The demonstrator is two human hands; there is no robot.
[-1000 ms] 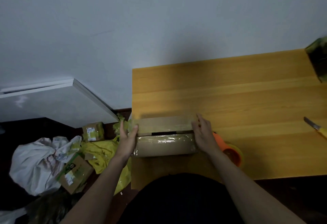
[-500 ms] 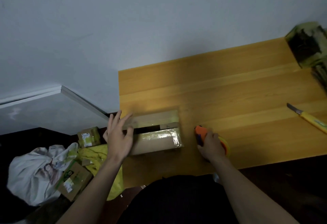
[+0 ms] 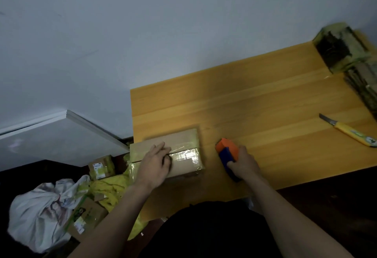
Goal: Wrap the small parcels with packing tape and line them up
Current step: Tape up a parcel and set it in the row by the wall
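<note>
Parcel (image 3: 183, 155): brown cardboard box, glossy tape over its top, lower centre of frame at the left edge of the wooden table (image 3: 265, 115). Left hand (image 3: 156, 161) lies flat on the box top, fingers straight, pressing. Right hand (image 3: 243, 164) just right of the box, fingers curled round an orange-and-blue tape dispenser (image 3: 227, 153) resting on the table. Yellow utility knife (image 3: 350, 131) at right edge, blade out. 2 dark taped parcels (image 3: 342, 49) upper right. More boxes (image 3: 101, 167) and a white bag (image 3: 40, 210) on the floor, lower left.
</note>
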